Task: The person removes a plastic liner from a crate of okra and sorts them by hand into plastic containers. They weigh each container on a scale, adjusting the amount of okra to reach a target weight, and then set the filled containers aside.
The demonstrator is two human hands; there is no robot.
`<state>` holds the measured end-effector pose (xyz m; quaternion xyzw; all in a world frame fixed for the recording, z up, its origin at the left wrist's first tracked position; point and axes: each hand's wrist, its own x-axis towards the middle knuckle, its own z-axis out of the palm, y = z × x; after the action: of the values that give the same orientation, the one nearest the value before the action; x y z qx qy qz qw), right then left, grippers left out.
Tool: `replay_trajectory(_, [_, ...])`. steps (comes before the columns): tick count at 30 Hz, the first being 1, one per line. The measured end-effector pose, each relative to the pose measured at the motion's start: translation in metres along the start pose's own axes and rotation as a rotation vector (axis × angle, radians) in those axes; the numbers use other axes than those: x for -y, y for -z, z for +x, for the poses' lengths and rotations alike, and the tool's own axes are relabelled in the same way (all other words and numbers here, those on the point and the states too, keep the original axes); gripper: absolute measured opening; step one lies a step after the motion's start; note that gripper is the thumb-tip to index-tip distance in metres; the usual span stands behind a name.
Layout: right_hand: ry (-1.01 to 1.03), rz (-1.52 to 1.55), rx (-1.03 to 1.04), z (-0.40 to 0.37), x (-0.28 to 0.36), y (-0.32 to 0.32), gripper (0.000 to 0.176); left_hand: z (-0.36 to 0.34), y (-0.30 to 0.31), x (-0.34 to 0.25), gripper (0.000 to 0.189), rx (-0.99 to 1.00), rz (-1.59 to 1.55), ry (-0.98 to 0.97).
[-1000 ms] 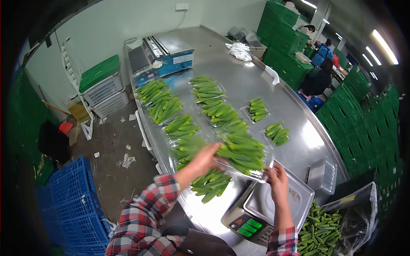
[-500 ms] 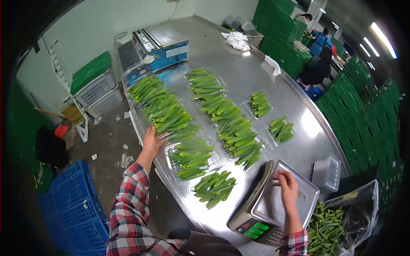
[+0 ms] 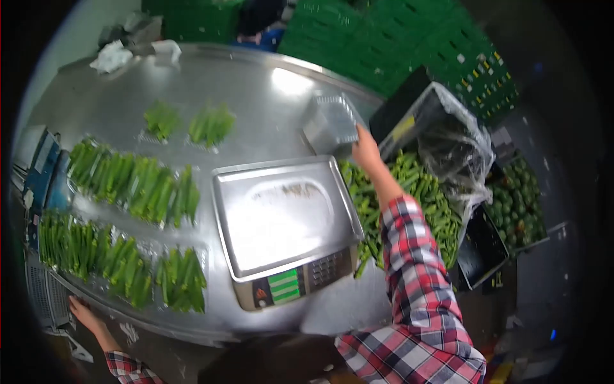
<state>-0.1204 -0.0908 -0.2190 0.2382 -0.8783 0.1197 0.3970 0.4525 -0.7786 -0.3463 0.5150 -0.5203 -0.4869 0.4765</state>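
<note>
My right hand (image 3: 366,150) reaches to the right edge of a stack of clear plastic trays (image 3: 325,121) behind the scale; its fingers are blurred and partly hidden. My left hand (image 3: 86,315) hangs low at the table's front edge, fingers spread, holding nothing. Nearest to it is the front row of okra (image 3: 121,265) in clear trays. A second row of okra (image 3: 137,185) lies behind. Two small okra packs (image 3: 211,125) sit farther back. Between my arms stands a digital scale (image 3: 281,211) with a bare metal pan and lit green display.
Loose okra (image 3: 422,205) fills a plastic-lined crate right of the scale, beside a crate of dark green produce (image 3: 518,201). Green crates (image 3: 384,45) are stacked beyond the metal table (image 3: 230,83). White cloths (image 3: 112,57) lie at the back left.
My view has swung right. My right hand has moved from above the scale pan to the plastic trays. My left hand has come away from the okra to the table's edge.
</note>
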Motion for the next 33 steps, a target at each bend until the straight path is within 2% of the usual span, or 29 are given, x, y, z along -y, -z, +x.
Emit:
replay_trajectory(2, [-0.001, -0.128, 0.304, 0.007, 0.009, 0.016, 0.028, -0.041, 0.012, -0.028, 0.045, 0.031, 0.031, -0.047])
replay_trajectory(4, [0.001, -0.295, 0.895, 0.024, 0.015, 0.021, 0.021, -0.078, 0.006, -0.068, 0.044, 0.095, 0.087, -0.084])
replay_trajectory(6, [0.143, -0.423, 0.875, 0.028, 0.021, 0.021, 0.017, -0.103, 0.006, -0.091, 0.044, 0.120, 0.172, -0.131])
replay_trajectory(8, [0.325, -0.400, 0.758, 0.024, 0.011, 0.017, 0.018, -0.123, 0.005, -0.107, 0.044, 0.140, 0.152, -0.170])
replay_trajectory(12, [0.511, -0.369, 0.710, 0.027, -0.001, 0.016, 0.017, -0.166, -0.012, -0.142, 0.042, 0.163, 0.027, -0.169])
replay_trajectory(15, [0.574, -0.380, 0.653, 0.026, -0.004, 0.019, 0.016, -0.177, -0.021, -0.155, 0.041, 0.210, -0.024, -0.158])
replay_trajectory(22, [0.507, -0.206, 0.468, 0.022, -0.011, 0.023, 0.009, -0.179, -0.029, -0.162, 0.037, 0.358, -0.065, -0.145])
replay_trajectory(23, [0.505, -0.101, 0.366, 0.020, -0.014, 0.024, 0.012, -0.179, -0.031, -0.165, 0.036, 0.381, -0.060, -0.145])
replay_trajectory(26, [0.254, 0.026, 0.269, 0.020, -0.004, 0.059, 0.009, -0.207, -0.051, -0.175, 0.035, 0.475, -0.024, -0.204])
replay_trajectory(27, [0.193, 0.153, 0.144, 0.014, 0.001, 0.074, 0.011, -0.229, -0.066, -0.184, 0.032, 0.516, 0.033, -0.237])
replay_trajectory(28, [0.128, 0.261, 0.019, 0.004, 0.005, 0.093, 0.015, -0.256, -0.082, -0.190, 0.032, 0.563, 0.121, -0.325])
replay_trajectory(29, [0.106, 0.320, 0.001, -0.011, 0.012, 0.120, 0.022, -0.284, -0.097, -0.196, 0.031, 0.618, 0.203, -0.414])
replay_trajectory(30, [0.055, 0.331, 0.006, -0.030, 0.022, 0.148, 0.018, -0.303, -0.108, -0.197, 0.031, 0.673, 0.279, -0.507])
replay_trajectory(31, [0.053, 0.300, -0.002, -0.055, 0.028, 0.174, 0.020, -0.312, -0.115, -0.187, 0.033, 0.803, 0.278, -0.586])
replay_trajectory(33, [0.082, 0.278, 0.048, -0.106, 0.036, 0.230, 0.028, -0.358, -0.139, -0.194, 0.034, 1.037, 0.157, -0.908])
